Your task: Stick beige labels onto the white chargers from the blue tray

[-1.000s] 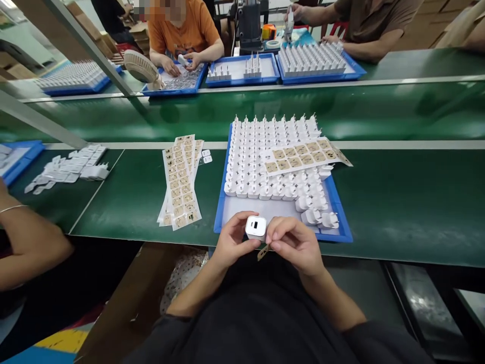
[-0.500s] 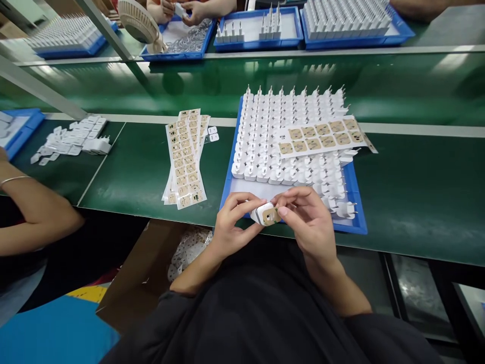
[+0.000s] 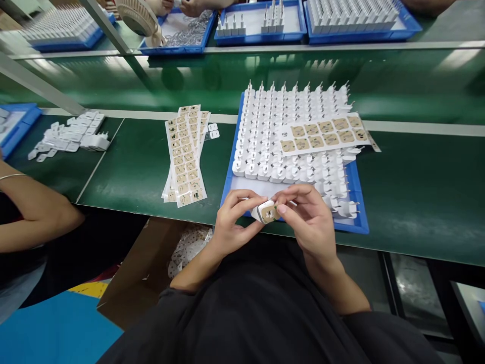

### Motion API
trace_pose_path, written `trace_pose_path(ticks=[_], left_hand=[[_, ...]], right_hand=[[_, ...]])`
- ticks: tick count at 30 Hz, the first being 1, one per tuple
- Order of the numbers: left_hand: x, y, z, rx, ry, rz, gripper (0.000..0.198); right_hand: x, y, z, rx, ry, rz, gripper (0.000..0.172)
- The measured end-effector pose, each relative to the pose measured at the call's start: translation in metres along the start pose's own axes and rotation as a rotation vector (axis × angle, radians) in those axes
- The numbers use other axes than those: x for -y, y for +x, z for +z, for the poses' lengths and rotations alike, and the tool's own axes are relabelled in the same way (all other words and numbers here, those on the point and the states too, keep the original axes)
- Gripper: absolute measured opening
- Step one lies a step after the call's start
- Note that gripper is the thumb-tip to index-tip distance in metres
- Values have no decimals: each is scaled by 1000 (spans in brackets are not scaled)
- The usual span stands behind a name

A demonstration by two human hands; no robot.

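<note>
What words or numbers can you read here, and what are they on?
None can be read.
Tan sheet across the plugs: dark marks, too small.
Tan sheets left of the blue tray: dark marks, too small.
Tan piece on the held plug: nothing legible.

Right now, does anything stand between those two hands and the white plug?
Nothing visible: the left hand holds the plug directly, and the right hand pinches the edge of the tan sticker at its face.

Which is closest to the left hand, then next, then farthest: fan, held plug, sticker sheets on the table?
In the head view:
1. Plug: held in the left hand
2. Sheets: on the table, leftward
3. Fan: far across, top left
</note>
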State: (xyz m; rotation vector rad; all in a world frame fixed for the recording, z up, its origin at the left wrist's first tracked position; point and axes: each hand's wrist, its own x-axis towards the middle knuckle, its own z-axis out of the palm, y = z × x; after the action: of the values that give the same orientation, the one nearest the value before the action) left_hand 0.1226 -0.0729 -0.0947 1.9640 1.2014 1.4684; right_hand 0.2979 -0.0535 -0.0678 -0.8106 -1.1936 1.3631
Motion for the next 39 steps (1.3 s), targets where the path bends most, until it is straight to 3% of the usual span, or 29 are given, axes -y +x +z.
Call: trace_pose_path(ticks=[39], left_hand=[[-4, 4, 2, 1, 39, 19, 43]], right_hand=[[1, -1, 5, -57, -147, -107, 27]])
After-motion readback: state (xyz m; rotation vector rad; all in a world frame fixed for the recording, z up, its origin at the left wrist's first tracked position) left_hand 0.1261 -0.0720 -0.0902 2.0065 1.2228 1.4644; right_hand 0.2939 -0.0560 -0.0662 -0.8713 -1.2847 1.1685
